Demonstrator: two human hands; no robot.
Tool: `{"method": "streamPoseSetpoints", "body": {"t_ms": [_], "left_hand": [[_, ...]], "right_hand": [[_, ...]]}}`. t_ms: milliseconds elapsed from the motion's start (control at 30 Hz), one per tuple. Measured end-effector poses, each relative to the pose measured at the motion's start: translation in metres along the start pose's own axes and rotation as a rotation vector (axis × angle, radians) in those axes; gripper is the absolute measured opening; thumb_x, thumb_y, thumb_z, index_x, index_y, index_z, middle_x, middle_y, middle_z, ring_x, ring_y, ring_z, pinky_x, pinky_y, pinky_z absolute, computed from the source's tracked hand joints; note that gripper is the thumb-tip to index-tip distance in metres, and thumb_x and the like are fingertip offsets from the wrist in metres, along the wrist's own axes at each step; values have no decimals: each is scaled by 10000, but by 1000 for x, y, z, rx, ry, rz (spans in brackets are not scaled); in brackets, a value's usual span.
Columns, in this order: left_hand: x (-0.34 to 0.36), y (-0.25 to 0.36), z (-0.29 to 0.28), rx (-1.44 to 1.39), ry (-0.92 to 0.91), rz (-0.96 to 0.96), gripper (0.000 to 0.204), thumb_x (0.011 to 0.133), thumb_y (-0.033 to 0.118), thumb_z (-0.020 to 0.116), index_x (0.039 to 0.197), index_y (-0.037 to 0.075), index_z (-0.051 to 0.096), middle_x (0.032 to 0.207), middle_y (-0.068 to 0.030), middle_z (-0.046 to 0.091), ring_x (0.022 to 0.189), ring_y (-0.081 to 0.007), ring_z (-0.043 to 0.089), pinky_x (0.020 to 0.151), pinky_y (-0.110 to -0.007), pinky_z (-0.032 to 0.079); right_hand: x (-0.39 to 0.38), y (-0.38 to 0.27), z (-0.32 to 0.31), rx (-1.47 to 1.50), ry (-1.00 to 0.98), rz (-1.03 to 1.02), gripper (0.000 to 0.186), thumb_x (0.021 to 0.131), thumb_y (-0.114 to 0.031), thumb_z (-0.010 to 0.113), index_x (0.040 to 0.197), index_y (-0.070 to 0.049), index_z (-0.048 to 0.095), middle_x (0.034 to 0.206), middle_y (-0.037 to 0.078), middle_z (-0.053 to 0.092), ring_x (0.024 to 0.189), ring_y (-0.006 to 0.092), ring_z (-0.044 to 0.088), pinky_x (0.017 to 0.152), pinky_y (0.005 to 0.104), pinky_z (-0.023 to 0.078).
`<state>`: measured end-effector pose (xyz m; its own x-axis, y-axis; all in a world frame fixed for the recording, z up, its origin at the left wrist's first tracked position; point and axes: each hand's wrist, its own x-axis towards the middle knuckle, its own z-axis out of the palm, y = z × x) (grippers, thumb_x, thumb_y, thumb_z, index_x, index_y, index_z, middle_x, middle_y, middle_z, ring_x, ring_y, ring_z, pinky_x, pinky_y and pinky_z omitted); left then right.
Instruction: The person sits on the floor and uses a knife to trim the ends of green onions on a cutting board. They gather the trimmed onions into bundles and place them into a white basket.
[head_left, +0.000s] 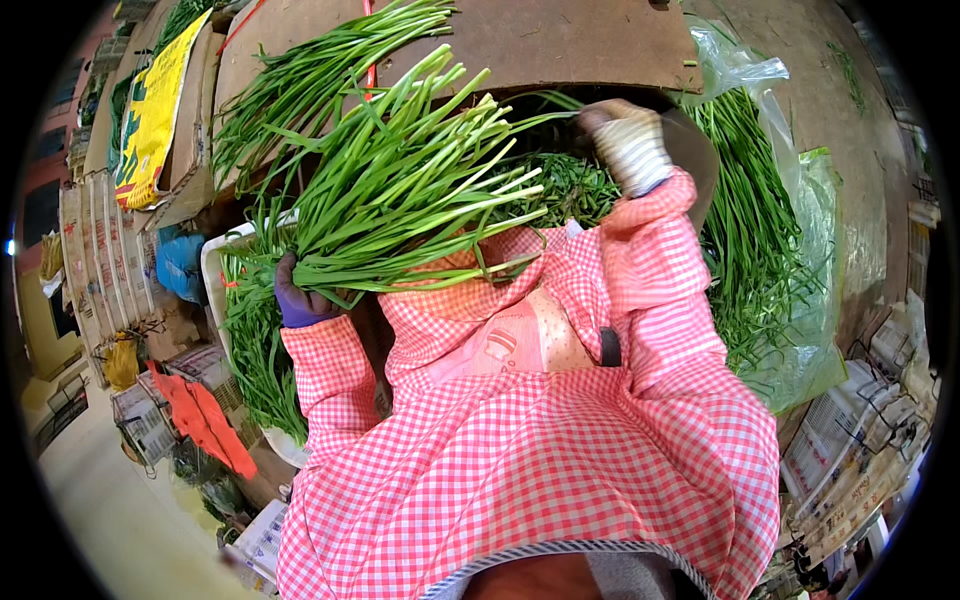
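A large bunch of garlic chives [400, 190] fans out in front of me, its pale stalk ends pointing up and right. My left hand [300, 292], in a dark purple glove or sleeve edge, is closed around the leafy lower end. To the right, my right hand [608, 125], with a striped cuff at the wrist, is closed at the end of thin green leaves [550, 108] that reach toward the bunch. Its fingers are partly smeared, and the grip is hard to see in detail. Below that hand lies a heap of loose green trimmings [565, 185] in a dark round container.
More chives [330, 90] lie on the cardboard [570, 45] ahead. At left, a white tub [215, 270] holds chives; a yellow printed sheet [165, 110] is beyond it. Many chives [750, 210] rest on clear plastic [820, 240] at right. Stacked cartons stand on both sides.
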<state>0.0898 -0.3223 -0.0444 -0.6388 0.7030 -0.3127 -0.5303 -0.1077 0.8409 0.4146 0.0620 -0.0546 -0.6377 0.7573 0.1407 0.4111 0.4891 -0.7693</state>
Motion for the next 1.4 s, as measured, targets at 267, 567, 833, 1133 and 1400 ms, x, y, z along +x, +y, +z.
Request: {"method": "streamPoseSetpoints", "body": {"t_ms": [267, 567, 833, 1133, 1400], "left_hand": [[7, -22, -33, -116, 163, -106, 342, 880, 211, 463, 1167, 26, 466, 1223, -135, 526, 1066, -222, 534, 870, -350, 475], [3, -19, 48, -205, 289, -172, 412, 873, 252, 328, 1104, -19, 534, 1106, -191, 584, 972, -343, 581, 841, -500, 484], [4, -42, 50, 291, 291, 131, 353, 896, 218, 336, 1027, -41, 538, 1040, -188, 604, 906, -300, 605, 822, -425, 503], [14, -54, 18, 412, 225, 164, 369, 872, 247, 376, 1073, -12, 546, 1081, -177, 593, 972, -301, 580, 865, -433, 481], [17, -57, 22, 226, 342, 130, 389, 871, 260, 373, 1093, -14, 538, 1094, -190, 585, 997, -326, 566, 894, -471, 451]], "right_hand": [[-12, 52, -94, -413, 121, 207, 418, 753, -197, 598, 1166, -140, 577, 1003, 166, 629, 934, 316, 600, 843, 372, 467], [-11, -38, 48, 530, -412, 197, 442, 809, -394, 606, 1128, -87, 606, 882, 151, 667, 840, 197, 648, 760, 285, 496], [-14, -37, 41, 771, 40, 283, 155, 820, -125, 633, 919, -7, 654, 718, 19, 627, 615, 99, 544, 583, 256, 465], [-25, -35, -26, 387, -113, 242, 360, 835, -350, 592, 1033, -53, 640, 883, 102, 668, 765, 183, 643, 671, 300, 487], [0, -20, -1, 199, 49, 63, 302, 834, -333, 579, 946, -67, 666, 810, 85, 668, 741, 203, 637, 687, 305, 497]]}}
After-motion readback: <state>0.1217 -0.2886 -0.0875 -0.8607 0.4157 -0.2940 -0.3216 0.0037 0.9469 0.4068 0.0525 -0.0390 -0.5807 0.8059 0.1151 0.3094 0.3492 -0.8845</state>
